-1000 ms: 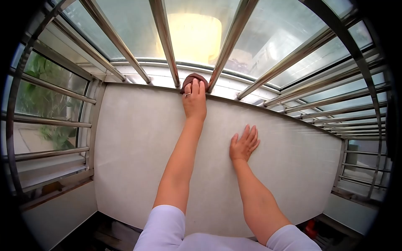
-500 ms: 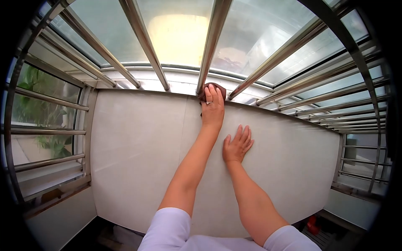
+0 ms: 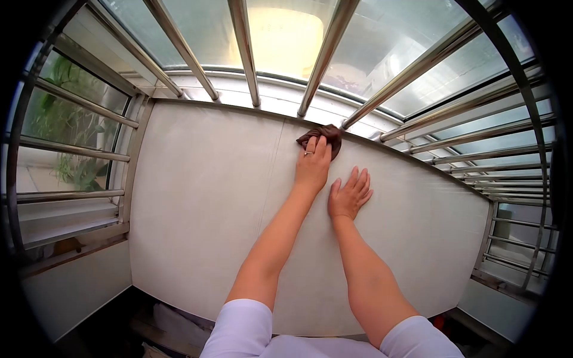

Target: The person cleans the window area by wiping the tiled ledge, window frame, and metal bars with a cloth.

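Observation:
A dark brown cloth (image 3: 332,137) lies bunched at the far edge of a pale, flat surface (image 3: 197,209), just in front of the metal bars. My left hand (image 3: 313,170), with a ring on one finger, presses on it, the fingers closed over its near side. Part of the cloth is hidden beneath those fingers. Closer to me and a little to the right, my right hand (image 3: 348,196) rests flat on the surface, fingers stretched out and nothing in it.
Shiny metal bars (image 3: 328,56) rise along the far edge, with window glass (image 3: 283,39) behind them. More bars stand at the left (image 3: 80,152) and right (image 3: 519,223). Green plants (image 3: 80,167) show through the left window. A thin seam crosses the surface.
My left hand has drawn the cloth back from the foot of the bars onto the surface. My right hand stays flat on the surface. The view has tilted slightly.

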A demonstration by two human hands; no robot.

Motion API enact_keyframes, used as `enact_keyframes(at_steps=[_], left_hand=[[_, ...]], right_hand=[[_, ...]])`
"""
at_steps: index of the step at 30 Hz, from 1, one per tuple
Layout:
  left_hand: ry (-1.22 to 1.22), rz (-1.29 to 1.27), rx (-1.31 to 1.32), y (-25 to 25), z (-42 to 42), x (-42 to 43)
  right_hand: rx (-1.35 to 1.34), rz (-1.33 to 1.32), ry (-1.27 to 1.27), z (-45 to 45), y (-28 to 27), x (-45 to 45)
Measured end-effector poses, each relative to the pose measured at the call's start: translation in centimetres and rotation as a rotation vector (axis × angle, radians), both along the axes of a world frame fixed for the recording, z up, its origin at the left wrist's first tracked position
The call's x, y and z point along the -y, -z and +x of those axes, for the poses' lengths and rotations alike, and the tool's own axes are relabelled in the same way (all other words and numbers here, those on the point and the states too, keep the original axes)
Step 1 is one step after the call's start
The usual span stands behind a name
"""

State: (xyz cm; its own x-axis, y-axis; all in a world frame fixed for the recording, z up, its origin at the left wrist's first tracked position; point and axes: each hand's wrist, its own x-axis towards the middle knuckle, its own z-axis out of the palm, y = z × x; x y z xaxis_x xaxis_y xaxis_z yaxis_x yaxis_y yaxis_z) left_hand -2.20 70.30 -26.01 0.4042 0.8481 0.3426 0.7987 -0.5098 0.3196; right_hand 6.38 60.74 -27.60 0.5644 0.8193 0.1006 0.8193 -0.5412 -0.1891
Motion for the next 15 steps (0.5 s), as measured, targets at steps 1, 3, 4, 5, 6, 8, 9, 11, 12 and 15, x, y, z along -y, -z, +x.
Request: enact_keyframes(at_steps=[1, 3, 4, 5, 6, 8, 9, 11, 12, 15], left_hand=[[-0.015, 0.005, -0.006, -0.2, -1.2, -0.4], [0.019, -0.059, -0.067, -1.1, -3.7, -1.8], [0.029, -0.028, -0.085, -0.8, -5.0, -2.7], [0.013, 0.005, -0.086, -0.5, -6.2, -3.1], [-0.087, -0.017, -0.131, -0.5, -7.5, -3.3], [-0.357, -0.055, -0.223, -0.3, -11.4, -4.5], [-0.484, -0.062, -0.227, -0.3, -14.0, -5.0], [-0.682, -0.068, -0.253, 0.9, -19.1, -6.8], [-0.741, -0.074, -0.21, 0.5, -20.5, -7.4], [-0.804, -0.314, 0.485, -0.2, -20.9, -10.1]], right_hand=[[0.007, 0.003, 0.01, 0.0, -0.1, -0.1], [0.014, 0.005, -0.007, 0.0, 0.0, 0.0], [0.029, 0.007, -0.008, 0.1, 0.1, 0.1], [0.043, 0.011, -0.004, 0.2, 0.2, 0.1], [0.039, 0.01, -0.013, 0.2, 0.1, 0.2], [0.041, 0.003, -0.013, 0.2, 0.0, 0.1], [0.036, 0.004, -0.02, 0.3, 0.2, 0.1], [0.052, 0.007, -0.03, 0.4, 0.5, 0.2], [0.045, 0.01, -0.033, 0.4, 0.4, 0.2], [0.022, -0.011, -0.018, 0.1, -0.1, 0.1]])
